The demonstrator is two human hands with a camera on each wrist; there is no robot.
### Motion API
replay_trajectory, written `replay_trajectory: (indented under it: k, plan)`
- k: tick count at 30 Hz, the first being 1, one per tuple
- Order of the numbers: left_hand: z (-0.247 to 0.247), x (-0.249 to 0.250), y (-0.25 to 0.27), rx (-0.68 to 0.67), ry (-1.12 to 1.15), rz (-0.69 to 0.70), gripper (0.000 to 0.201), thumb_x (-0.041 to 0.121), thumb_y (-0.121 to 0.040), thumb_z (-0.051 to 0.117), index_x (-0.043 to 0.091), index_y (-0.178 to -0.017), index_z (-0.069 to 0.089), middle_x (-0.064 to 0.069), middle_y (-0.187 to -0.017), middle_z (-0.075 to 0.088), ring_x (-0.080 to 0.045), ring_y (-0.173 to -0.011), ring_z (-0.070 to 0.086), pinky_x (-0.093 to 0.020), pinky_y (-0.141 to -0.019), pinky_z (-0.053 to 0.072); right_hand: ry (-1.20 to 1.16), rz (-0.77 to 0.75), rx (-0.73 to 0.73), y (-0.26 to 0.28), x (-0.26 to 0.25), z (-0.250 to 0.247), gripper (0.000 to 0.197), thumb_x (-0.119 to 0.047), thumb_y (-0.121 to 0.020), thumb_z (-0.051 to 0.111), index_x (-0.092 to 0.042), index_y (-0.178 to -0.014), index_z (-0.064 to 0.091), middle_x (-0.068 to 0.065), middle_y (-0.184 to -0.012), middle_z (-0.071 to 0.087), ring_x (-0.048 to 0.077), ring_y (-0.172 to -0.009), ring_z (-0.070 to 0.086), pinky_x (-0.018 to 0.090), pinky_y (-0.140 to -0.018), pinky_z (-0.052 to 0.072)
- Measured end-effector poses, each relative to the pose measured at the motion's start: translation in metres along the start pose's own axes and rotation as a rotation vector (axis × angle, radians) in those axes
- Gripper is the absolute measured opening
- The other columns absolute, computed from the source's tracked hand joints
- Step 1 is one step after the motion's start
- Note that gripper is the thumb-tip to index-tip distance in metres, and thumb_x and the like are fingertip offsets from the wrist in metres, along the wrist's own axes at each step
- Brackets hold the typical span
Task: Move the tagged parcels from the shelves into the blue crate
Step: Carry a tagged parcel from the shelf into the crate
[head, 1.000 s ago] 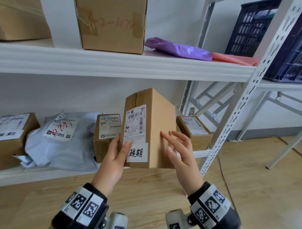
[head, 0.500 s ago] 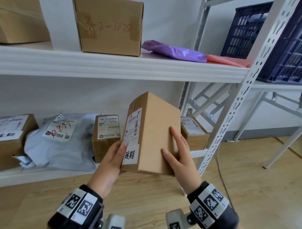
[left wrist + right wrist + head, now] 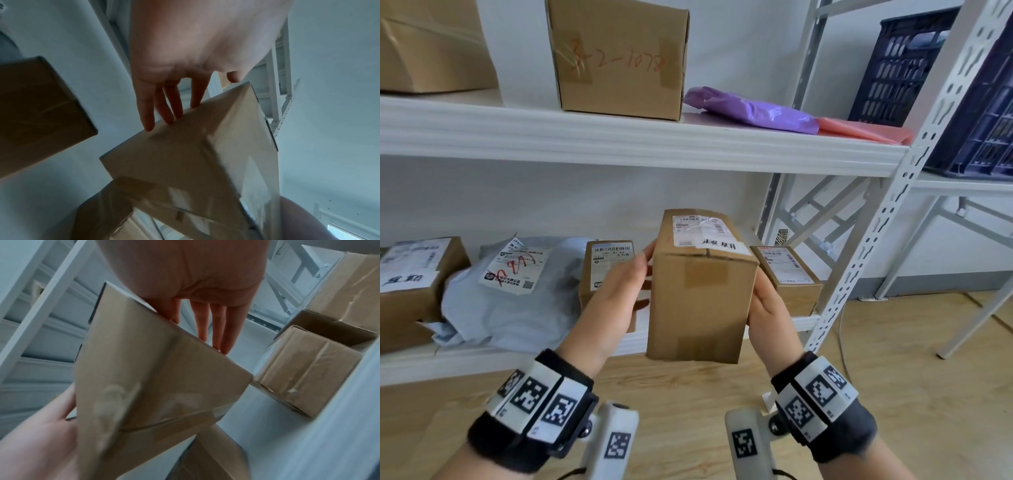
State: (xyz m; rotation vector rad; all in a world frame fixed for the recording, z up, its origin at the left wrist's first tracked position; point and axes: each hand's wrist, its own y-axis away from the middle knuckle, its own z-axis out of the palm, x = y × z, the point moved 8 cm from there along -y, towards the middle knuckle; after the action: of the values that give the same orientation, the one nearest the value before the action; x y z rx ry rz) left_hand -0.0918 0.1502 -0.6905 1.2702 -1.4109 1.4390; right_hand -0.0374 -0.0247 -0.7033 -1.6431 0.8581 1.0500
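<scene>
Head view: the tagged parcel (image 3: 700,294) is up in the air in front of the lower shelf (image 3: 801,322), label side on top, sandwiched between both hands. Left hand (image 3: 616,294) lies flat on its left face, fingers (image 3: 172,104) straight, not curled. Right hand (image 3: 768,308) presses the right face, fingers (image 3: 218,324) straight too. Label print is too blurred to read. Dark crate (image 3: 893,65) sits cut off at the frame's right edge.
</scene>
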Motion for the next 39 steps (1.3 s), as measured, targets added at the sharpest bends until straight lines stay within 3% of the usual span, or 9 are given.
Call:
replay_trajectory:
  k: [9,14,18,21,24,28,31,36,39]
  plan:
    - [-0.001,0.017,0.001,0.019,-0.053,0.024,0.037,0.047,-0.093,0.023,0.046,-0.119,0.049,0.053,-0.096,0.054,0.036,-0.096,0.042,0.01,-0.07,0.031,0.008,-0.012,0.037,-0.01,0.0,-0.004,0.041,-0.011,-0.104,0.034,-0.018,-0.142,0.046,-0.006,-0.134,0.058,0.011,-0.126,0.052,0.042,-0.107,0.043]
    - [-0.005,0.007,0.004,0.02,-0.046,0.002,0.043,0.048,-0.095,0.023,0.04,-0.126,0.051,0.045,-0.103,0.059,0.029,-0.099,0.048,0.007,-0.071,0.036,-0.025,0.021,-0.015,-0.005,0.01,-0.001,0.04,-0.009,-0.104,0.034,-0.015,-0.142,0.045,0.006,-0.132,0.06,0.015,-0.114,0.059,0.02,-0.081,0.051]
    - [-0.009,0.002,0.004,0.048,-0.06,0.004,0.05,0.051,-0.094,0.025,0.034,-0.133,0.051,0.031,-0.112,0.063,0.02,-0.103,0.053,0.004,-0.073,0.039,-0.019,0.016,-0.02,-0.004,0.011,0.002,0.04,-0.01,-0.103,0.035,-0.017,-0.141,0.046,0.003,-0.133,0.059,0.026,-0.124,0.054,0.032,-0.092,0.05]
    - [-0.011,0.001,0.004,0.057,-0.083,-0.015,0.047,0.052,-0.093,0.025,0.036,-0.127,0.053,0.035,-0.104,0.063,0.024,-0.096,0.053,0.004,-0.07,0.038,-0.047,0.003,-0.031,-0.003,0.007,0.004,0.044,-0.007,-0.103,0.035,-0.024,-0.143,0.043,-0.006,-0.134,0.058,0.017,-0.124,0.054,0.035,-0.098,0.05]
    - [-0.018,-0.003,0.005,0.087,-0.084,-0.029,0.047,0.059,-0.089,0.027,0.033,-0.115,0.056,0.031,-0.1,0.065,0.02,-0.093,0.056,-0.01,-0.081,0.042,-0.133,0.031,-0.056,0.001,0.005,0.006,0.044,-0.006,-0.103,0.037,-0.027,-0.14,0.045,-0.009,-0.13,0.061,0.006,-0.114,0.061,0.026,-0.09,0.053]
    - [-0.026,-0.012,0.01,0.109,-0.09,-0.071,0.056,0.078,-0.08,0.041,0.034,-0.112,0.055,0.011,-0.105,0.068,-0.005,-0.102,0.062,-0.036,-0.095,0.047,-0.267,0.092,-0.008,0.006,0.011,0.0,0.027,-0.02,-0.1,0.04,-0.021,-0.119,0.058,0.0,-0.119,0.068,0.016,-0.108,0.065,0.026,-0.086,0.054]
    - [-0.027,-0.013,0.014,0.094,-0.018,-0.072,0.046,0.049,-0.073,0.063,0.029,-0.115,0.056,0.013,-0.11,0.068,-0.012,-0.104,0.065,-0.038,-0.089,0.055,-0.306,0.128,-0.001,0.007,0.017,0.0,0.03,-0.037,-0.096,0.05,-0.014,-0.113,0.057,0.008,-0.117,0.068,0.021,-0.103,0.066,0.027,-0.083,0.054]
    - [-0.026,-0.024,0.019,0.0,-0.12,-0.052,0.08,0.018,-0.065,0.082,0.043,-0.131,0.044,0.026,-0.123,0.059,0.002,-0.113,0.058,-0.028,-0.091,0.052,-0.256,0.148,-0.053,0.007,0.026,0.002,0.054,-0.042,-0.075,0.067,-0.027,-0.125,0.052,0.001,-0.122,0.064,0.019,-0.111,0.063,0.034,-0.088,0.053]
    - [-0.026,-0.035,0.022,-0.028,-0.139,-0.046,0.097,0.033,-0.061,0.088,0.044,-0.141,0.034,0.021,-0.124,0.059,0.004,-0.115,0.057,-0.026,-0.096,0.049,-0.205,0.151,-0.115,0.009,0.026,0.008,0.06,-0.032,-0.07,0.075,-0.036,-0.124,0.049,0.004,-0.126,0.062,0.015,-0.108,0.065,0.029,-0.081,0.056]
